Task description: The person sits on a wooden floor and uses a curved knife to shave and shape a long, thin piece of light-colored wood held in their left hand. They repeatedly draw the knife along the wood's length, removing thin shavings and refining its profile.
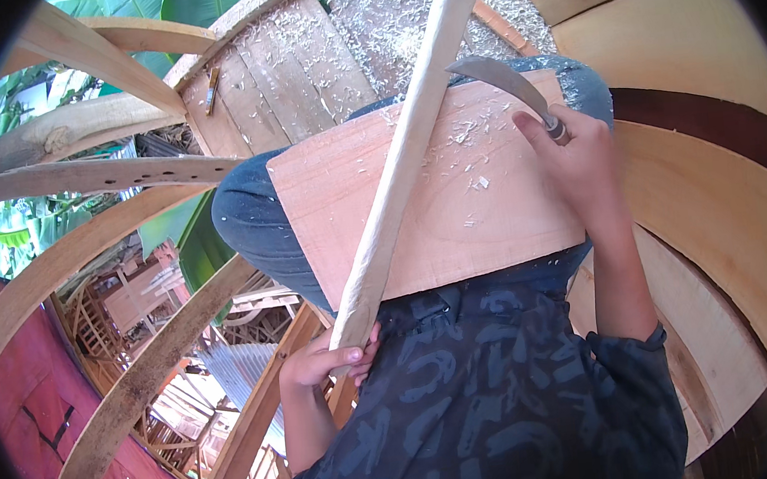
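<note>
Across my lap lies a flat wooden board [500, 220] with pale shavings scattered on it. A long, whittled wooden stick [395, 161] slants over the board, from my lower left up past the far edge. My left hand [330, 358] is closed round the stick's near end. In my right hand [577, 159] is a curved knife [506, 81], gripped by its handle. Its blade points left toward the stick, and its tip is close to the stick's right side; whether they touch I cannot tell.
Wood shavings [383, 30] cover the plank floor [269, 81] ahead of my knees. A small orange-brown tool or marker [212, 90] lies there on the left. Curved wooden slats [104, 177] rise on my left, with banana leaves beyond. Wide wooden panels [707, 184] stand at my right.
</note>
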The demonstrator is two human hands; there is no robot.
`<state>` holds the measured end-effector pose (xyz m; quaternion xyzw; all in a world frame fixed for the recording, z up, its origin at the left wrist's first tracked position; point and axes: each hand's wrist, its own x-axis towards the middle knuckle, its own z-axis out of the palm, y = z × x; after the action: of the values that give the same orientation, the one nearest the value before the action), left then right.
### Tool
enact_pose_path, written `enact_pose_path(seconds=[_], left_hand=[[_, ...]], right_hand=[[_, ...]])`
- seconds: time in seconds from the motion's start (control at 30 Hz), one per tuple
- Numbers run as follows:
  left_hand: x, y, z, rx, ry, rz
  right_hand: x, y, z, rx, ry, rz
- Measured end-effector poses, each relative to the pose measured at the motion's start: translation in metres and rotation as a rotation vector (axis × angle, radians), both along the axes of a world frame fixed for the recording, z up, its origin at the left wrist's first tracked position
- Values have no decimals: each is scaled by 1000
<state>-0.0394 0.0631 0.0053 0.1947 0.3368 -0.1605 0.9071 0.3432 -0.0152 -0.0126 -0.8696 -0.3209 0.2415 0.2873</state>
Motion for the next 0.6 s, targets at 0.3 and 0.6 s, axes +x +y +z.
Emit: enact_pose_path(seconds=[0.3, 0.6], left_hand=[[14, 4, 50, 954, 544, -598], [22, -10, 32, 1533, 606, -636]], right_hand=[[4, -4, 2, 56, -1, 32], [-1, -16, 7, 129, 11, 110]])
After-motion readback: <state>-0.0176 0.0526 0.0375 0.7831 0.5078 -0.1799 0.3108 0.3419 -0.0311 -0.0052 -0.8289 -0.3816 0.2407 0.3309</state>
